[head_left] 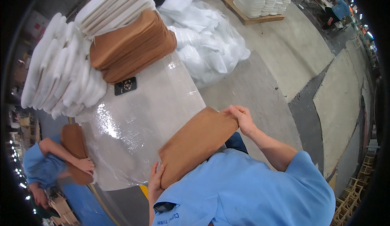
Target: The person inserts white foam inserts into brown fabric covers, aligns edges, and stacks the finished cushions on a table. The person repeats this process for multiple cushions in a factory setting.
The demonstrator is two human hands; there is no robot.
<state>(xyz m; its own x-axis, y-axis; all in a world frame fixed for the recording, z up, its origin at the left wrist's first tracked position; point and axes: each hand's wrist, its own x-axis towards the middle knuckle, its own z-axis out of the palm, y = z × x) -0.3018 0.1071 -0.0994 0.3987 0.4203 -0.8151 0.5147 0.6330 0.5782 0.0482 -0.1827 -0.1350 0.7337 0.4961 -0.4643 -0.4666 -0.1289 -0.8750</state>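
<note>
one flat brown cushion (199, 145) with a matte, suede-like face slants across lower centre: the left hand (155, 180), partly closed, holds its lower-left end; the right hand (243, 119), curled closer, pinches its upper-right corner. stacked brown pieces (134, 47) and fluffy white pads (61, 72) fill the upper left.

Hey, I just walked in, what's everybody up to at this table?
One person holds a brown piece between the left hand and the right hand, one at each end. At the left edge of the table, a co-worker's hand rests on another brown piece. A brown stack sits on the table beside white pads.
</note>
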